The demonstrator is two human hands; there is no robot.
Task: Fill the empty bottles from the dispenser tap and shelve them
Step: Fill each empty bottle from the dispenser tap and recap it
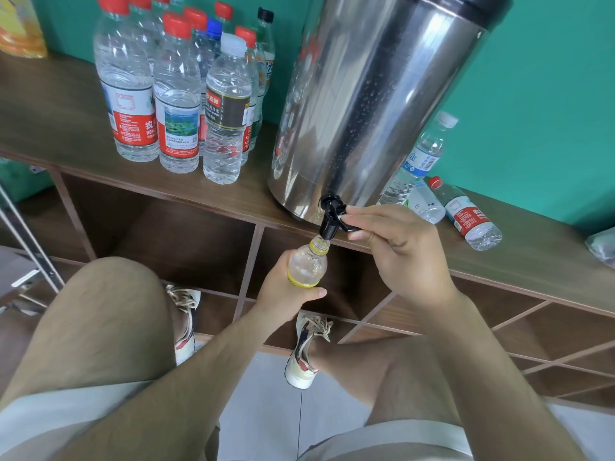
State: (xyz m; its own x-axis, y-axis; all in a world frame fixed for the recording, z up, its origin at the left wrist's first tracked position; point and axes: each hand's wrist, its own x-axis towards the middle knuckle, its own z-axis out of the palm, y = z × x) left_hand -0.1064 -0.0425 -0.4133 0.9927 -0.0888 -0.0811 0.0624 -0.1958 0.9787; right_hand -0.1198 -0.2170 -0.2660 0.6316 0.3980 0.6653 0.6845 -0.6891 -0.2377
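We hold a small clear bottle [307, 264] with a yellow neck ring in our left hand [283, 287], fingers and thumb wrapped round its lower body. It hangs in the air just off the front edge of the bench [66, 111], in front of the open cubbies [186, 237] below. The bottle is uncapped, and its mouth sits right under the spout of the black tap [331, 217]; we cannot tell whether the two touch, nor how full the bottle is. Our right hand [399, 251] pinches the tap's lever between thumb and forefinger, with the other fingers curled loosely behind. The tap sticks out past the front edge from the foot of a steel dispenser [372, 94], which stands on the bench close to that edge, its side beaded with drops. Toward the left end of the bench a cluster of capped bottles [176, 94] stands upright, reaching from the back edge forward, most with red caps. To the right of the dispenser a white-capped bottle [422, 154] stands near its wall, and a red-capped bottle [469, 214] lies on its side beside a smaller clear bottle [426, 202].
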